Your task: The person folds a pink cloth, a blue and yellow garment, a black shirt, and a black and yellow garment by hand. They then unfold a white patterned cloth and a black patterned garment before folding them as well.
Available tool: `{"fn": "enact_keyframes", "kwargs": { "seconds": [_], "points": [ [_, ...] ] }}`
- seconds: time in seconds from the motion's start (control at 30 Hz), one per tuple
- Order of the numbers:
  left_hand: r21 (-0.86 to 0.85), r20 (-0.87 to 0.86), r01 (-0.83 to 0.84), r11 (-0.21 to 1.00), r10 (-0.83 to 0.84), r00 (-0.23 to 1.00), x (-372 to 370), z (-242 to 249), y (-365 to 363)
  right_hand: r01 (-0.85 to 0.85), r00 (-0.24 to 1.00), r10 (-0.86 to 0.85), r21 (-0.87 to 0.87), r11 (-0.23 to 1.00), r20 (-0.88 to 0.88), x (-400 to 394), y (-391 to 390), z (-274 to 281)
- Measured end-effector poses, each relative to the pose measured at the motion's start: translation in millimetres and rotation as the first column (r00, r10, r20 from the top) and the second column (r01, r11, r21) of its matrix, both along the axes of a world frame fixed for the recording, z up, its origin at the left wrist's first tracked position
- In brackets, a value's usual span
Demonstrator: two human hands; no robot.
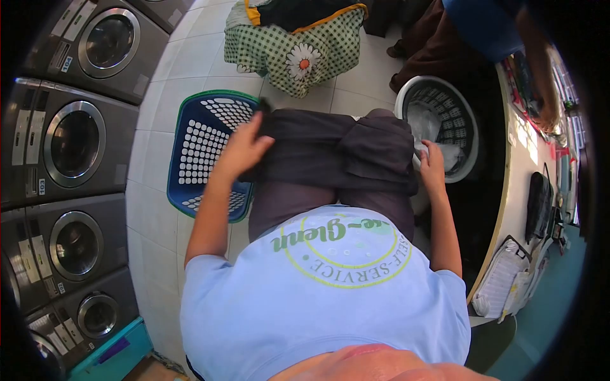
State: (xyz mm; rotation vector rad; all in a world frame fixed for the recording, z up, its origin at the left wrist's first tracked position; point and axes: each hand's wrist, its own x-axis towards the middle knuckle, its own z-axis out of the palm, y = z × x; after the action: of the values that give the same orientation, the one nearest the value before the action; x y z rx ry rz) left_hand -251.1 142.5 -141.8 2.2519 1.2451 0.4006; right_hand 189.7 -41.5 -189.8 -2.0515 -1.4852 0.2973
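Note:
Across my lap lies a dark folded garment (298, 149). At its left end is my left hand (246, 147), fingers apart, over the edge of a blue basket with a green rim (219, 95). My right hand (432, 162) is by the garment's right end, beside a round grey basket (471, 120) that holds clear plastic (424, 122). Its fingers are bent close to the plastic, and whether they grip anything is too small to tell.
Ahead stands a green checked bundle (305, 60) with dark cloth on top. Another person (483, 25) is at the upper right, by a counter (499, 209) with papers (502, 279). Stacked machines (75, 143) line the left side.

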Motion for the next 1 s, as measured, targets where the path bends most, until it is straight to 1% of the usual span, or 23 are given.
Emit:
{"fn": "enact_keyframes", "kwargs": {
  "seconds": [0.03,0.1,0.17,0.2,0.27,0.3,0.33,0.37,0.4,0.43,0.47,0.5,0.53,0.57,0.63,0.7,0.73,0.83,0.87,0.9,0.93,0.97,1.0],
  "points": [
    [-0.226,0.073,0.031,0.974,-0.015,0.997,18,8,-15,-0.017,0.999,0.016,0.023,1.000,0.028,-9,6,13],
    [-0.198,0.225,-0.040,0.979,0.085,0.971,23,-14,-14,-0.062,0.994,0.054,0.087,0.994,0.096,-28,16,31],
    [-0.115,0.264,-0.251,0.961,0.273,0.925,9,-42,3,-0.117,0.981,0.088,0.162,0.980,0.176,-50,23,42],
    [-0.077,0.291,-0.353,0.932,0.360,0.887,-1,-58,9,-0.146,0.977,0.116,0.161,0.976,0.179,-62,26,46],
    [-0.055,0.015,-0.472,0.880,0.473,0.881,-23,-87,8,-0.201,0.967,0.170,0.158,0.967,0.189,-84,29,53],
    [-0.248,0.072,-0.508,0.825,0.538,0.840,-28,-102,0,-0.259,0.953,0.231,0.129,0.957,0.196,-94,29,54],
    [-0.436,0.110,-0.506,0.744,0.602,0.791,-33,-115,-10,-0.309,0.937,0.285,0.099,0.946,0.201,-104,28,54],
    [-0.530,0.116,-0.469,0.707,0.608,0.785,-39,-123,-17,-0.354,0.920,0.334,0.067,0.933,0.205,-109,26,53],
    [-0.620,0.119,-0.423,0.660,0.613,0.781,-46,-131,-22,-0.401,0.881,0.398,-0.043,0.915,0.255,-111,22,43],
    [-0.705,0.118,-0.373,0.603,0.618,0.777,-46,-126,-26,-0.437,0.836,0.465,-0.159,0.885,0.292,-112,18,29],
    [-0.717,0.125,-0.408,0.565,0.680,0.722,-49,-120,-28,-0.465,0.782,0.537,-0.277,0.841,0.316,-112,13,18],
    [-0.730,0.129,-0.442,0.522,0.740,0.660,-48,-103,-27,-0.456,0.787,0.527,-0.273,0.847,0.322,-112,11,15],
    [-0.767,0.272,-0.345,0.540,0.762,0.588,-47,-92,-22,-0.451,0.789,0.520,-0.267,0.852,0.327,-113,12,14],
    [-0.761,0.308,-0.343,0.550,0.773,0.555,-48,-80,-22,-0.451,0.789,0.518,-0.259,0.854,0.331,-112,13,13],
    [-0.701,0.322,-0.415,0.580,0.776,0.543,-36,-42,-22,-0.452,0.791,0.517,-0.258,0.854,0.327,-110,12,11],
    [-0.653,0.347,-0.427,0.625,0.749,0.565,-33,-26,-19,-0.453,0.786,0.516,-0.251,0.855,0.339,-107,11,9],
    [-0.631,0.360,-0.428,0.647,0.732,0.578,-28,-17,-18,-0.467,0.800,0.511,-0.206,0.860,0.314,-106,10,9],
    [-0.588,0.534,-0.299,0.752,0.638,0.555,11,24,-26,-0.527,0.848,0.524,-0.241,0.815,-0.083,-82,15,10],
    [-0.550,0.577,-0.261,0.793,0.587,0.568,38,48,-35,-0.520,0.814,0.460,-0.092,0.849,-0.356,-69,17,10],
    [-0.474,0.568,-0.162,0.866,0.441,0.695,49,48,-35,-0.466,0.693,0.398,0.048,0.884,-0.601,-55,18,12],
    [-0.411,0.498,-0.116,0.904,0.329,0.802,76,64,-47,-0.324,0.440,0.224,0.079,0.943,-0.870,-46,17,22],
    [-0.321,0.645,0.085,0.943,0.152,0.749,107,69,-66,-0.173,0.088,0.067,0.051,0.984,-0.994,-36,15,31],
    [-0.220,0.680,0.375,0.900,-0.135,0.721,130,85,-75,-0.149,-0.188,0.051,0.079,0.986,-0.981,-19,13,27]
  ]
}}
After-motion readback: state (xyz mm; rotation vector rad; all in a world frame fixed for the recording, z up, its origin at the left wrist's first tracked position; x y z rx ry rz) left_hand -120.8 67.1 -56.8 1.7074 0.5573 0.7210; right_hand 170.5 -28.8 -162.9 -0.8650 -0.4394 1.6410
